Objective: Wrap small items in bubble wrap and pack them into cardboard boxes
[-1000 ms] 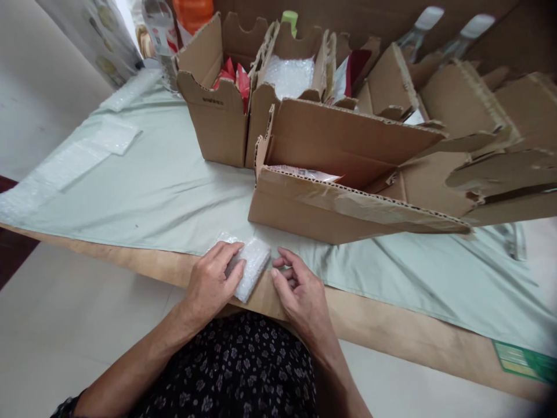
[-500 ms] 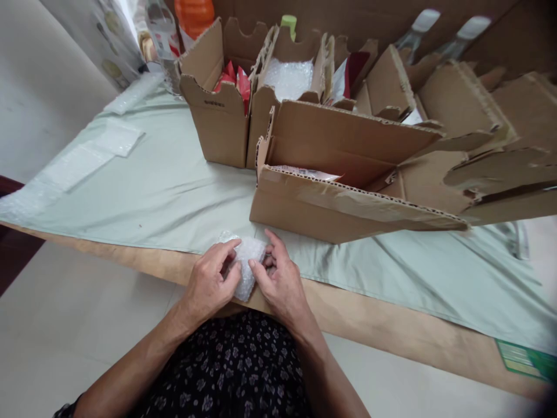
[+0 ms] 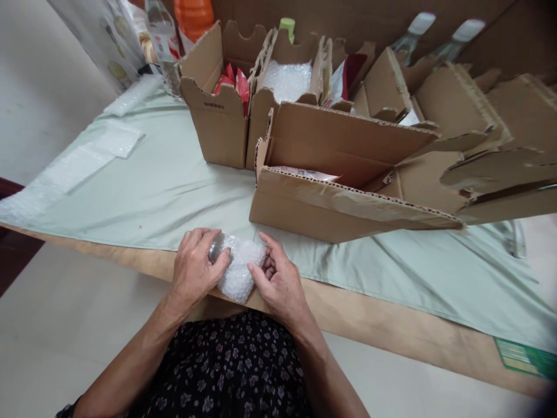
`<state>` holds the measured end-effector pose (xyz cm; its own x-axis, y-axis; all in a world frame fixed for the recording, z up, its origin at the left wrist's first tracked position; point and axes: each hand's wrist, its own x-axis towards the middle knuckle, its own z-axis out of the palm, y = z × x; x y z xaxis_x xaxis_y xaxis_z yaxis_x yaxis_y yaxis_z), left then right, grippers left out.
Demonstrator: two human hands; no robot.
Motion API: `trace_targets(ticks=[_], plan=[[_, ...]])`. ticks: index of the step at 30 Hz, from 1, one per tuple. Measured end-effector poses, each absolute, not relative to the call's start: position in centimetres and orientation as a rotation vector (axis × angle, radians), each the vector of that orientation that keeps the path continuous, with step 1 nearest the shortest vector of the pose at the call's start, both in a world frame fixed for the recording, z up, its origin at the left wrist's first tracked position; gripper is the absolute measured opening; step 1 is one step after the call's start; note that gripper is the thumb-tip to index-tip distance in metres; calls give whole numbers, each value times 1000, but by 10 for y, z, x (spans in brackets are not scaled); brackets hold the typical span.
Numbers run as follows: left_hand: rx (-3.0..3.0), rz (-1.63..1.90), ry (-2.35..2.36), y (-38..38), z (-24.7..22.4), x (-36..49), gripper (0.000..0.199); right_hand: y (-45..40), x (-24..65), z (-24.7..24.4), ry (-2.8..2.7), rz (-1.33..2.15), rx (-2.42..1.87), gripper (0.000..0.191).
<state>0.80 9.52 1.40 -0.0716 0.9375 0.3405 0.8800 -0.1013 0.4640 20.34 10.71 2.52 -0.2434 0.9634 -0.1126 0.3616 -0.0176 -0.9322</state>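
Observation:
A small piece of clear bubble wrap (image 3: 240, 270), folded or layered, lies at the table's front edge between my hands. My left hand (image 3: 198, 261) grips its left side, thumb on top and fingers curled at the far edge. At its right side my right hand (image 3: 278, 276) holds the wrap between thumb and curled fingers, the index finger stretched out beyond. Whether anything is inside the wrap I cannot tell. Just behind the hands stands a long open cardboard box (image 3: 348, 206) with a printed packet (image 3: 304, 172) in it.
Cardboard bins stand behind: one with red packets (image 3: 237, 81), another with bubble wrap bags (image 3: 287, 80). Flat bubble wrap strips (image 3: 82, 165) lie at left on the green cloth (image 3: 165, 191). Bottles (image 3: 461, 38) stand at the back. A green item (image 3: 524, 357) is at the right edge.
My left hand has moved left, and more of the bubble wrap shows between my hands, spread wider. My right hand has stayed nearly in place.

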Motion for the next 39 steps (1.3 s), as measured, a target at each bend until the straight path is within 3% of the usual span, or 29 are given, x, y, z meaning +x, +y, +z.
trace_targets(ticks=[3, 8, 16, 23, 28, 34, 39], plan=[[2105, 873, 2000, 95, 13, 7, 17, 108, 206, 24, -1656, 1287, -1366, 61], [2072, 857, 1955, 96, 15, 7, 16, 112, 209, 22, -1674, 1291, -1345, 58], [2190, 858, 1757, 108, 11, 3, 44, 112, 212, 23, -1713, 1323, -1327, 57], [2136, 812, 1587, 110, 14, 2, 14, 113, 219, 27, -1774, 1318, -1321, 56], [1963, 942, 1561, 110, 23, 4, 13, 115, 224, 31, -1808, 1272, -1314, 52], [1570, 984, 1624, 108, 30, 16, 16, 115, 224, 34, -1817, 1219, -1336, 53], [1349, 1063, 1558, 102, 33, 32, 40, 114, 224, 35, -1780, 1116, -1409, 53]])
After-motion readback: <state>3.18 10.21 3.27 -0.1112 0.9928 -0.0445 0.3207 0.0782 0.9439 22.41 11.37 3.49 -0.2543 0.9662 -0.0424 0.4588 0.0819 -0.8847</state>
